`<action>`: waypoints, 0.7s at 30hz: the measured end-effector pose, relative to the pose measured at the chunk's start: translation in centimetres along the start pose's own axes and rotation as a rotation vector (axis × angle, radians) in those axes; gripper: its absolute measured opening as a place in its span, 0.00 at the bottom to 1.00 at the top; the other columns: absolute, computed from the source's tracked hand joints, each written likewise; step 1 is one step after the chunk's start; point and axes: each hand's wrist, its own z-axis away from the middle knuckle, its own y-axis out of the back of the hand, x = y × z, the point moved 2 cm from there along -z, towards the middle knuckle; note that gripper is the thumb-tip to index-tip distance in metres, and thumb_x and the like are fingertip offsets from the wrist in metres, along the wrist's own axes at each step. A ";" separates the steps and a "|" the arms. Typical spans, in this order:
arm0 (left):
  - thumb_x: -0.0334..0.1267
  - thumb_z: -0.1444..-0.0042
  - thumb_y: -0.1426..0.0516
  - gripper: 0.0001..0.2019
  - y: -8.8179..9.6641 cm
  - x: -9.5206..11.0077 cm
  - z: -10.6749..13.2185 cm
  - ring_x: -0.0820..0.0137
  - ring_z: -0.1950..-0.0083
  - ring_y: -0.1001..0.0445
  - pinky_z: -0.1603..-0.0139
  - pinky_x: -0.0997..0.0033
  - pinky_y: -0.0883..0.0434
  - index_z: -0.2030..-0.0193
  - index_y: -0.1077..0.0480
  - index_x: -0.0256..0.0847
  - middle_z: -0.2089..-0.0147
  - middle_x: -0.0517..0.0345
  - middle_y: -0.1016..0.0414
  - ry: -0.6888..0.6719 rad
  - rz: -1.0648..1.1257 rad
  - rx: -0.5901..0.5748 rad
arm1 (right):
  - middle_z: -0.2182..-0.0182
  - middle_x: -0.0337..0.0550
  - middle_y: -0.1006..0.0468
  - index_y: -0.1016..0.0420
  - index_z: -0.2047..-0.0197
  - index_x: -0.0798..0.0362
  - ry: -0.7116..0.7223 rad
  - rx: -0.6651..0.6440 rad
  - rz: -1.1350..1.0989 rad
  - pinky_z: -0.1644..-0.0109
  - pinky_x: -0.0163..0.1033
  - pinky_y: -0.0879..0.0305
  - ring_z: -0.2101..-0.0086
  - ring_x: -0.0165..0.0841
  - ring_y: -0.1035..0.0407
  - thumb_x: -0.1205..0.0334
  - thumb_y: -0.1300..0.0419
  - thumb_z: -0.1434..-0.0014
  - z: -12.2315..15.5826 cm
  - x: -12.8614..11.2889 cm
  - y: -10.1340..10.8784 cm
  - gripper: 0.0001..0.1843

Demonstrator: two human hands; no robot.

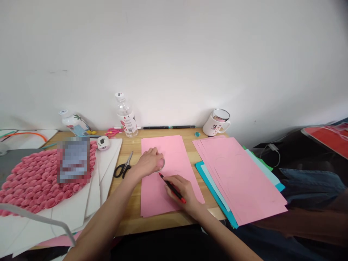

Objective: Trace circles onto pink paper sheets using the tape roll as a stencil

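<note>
A pink sheet of paper (174,152) lies on the wooden desk (133,217) in front of me. My left hand (149,162) rests on it with fingers pressed down over a small round object (162,164) that is mostly hidden. My right hand (181,192) grips a red pen (172,187), its tip touching the paper right beside the round object.
Black scissors (123,167) lie left of the sheet. A stack of pink, green and blue paper (239,177) is at the right. A water bottle (126,115), white mug (217,123), markers (168,127) and a pink rolled-paper piece (35,181) on white boards are around.
</note>
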 end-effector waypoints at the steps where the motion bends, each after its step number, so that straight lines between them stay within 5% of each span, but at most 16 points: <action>1: 0.36 0.49 0.44 0.11 -0.1 -0.1 -0.1 0.60 0.49 0.36 0.51 0.63 0.35 0.57 0.31 0.44 0.53 0.51 0.36 -0.003 -0.007 0.000 | 0.60 0.47 0.22 0.28 0.49 0.49 0.022 -0.012 0.030 0.60 0.39 0.29 0.63 0.35 0.26 0.67 0.45 0.40 0.1 -0.1 -0.6 0.16; 11: 0.37 0.49 0.43 0.13 -0.4 -0.3 -0.3 0.58 0.48 0.36 0.51 0.61 0.34 0.56 0.32 0.43 0.51 0.49 0.35 -0.024 -0.045 0.025 | 0.56 0.52 0.23 0.32 0.44 0.55 0.111 -0.151 0.412 0.58 0.44 0.31 0.57 0.42 0.30 0.71 0.45 0.45 -1.8 -0.1 -5.7 0.24; 21: 0.37 0.49 0.43 0.13 -0.2 -0.2 -0.2 0.59 0.48 0.36 0.52 0.62 0.34 0.55 0.32 0.43 0.51 0.49 0.34 -0.031 -0.053 0.029 | 0.57 0.53 0.22 0.29 0.47 0.56 0.062 -0.123 0.333 0.58 0.45 0.29 0.58 0.42 0.28 0.72 0.46 0.44 0.0 -1.2 -3.0 0.21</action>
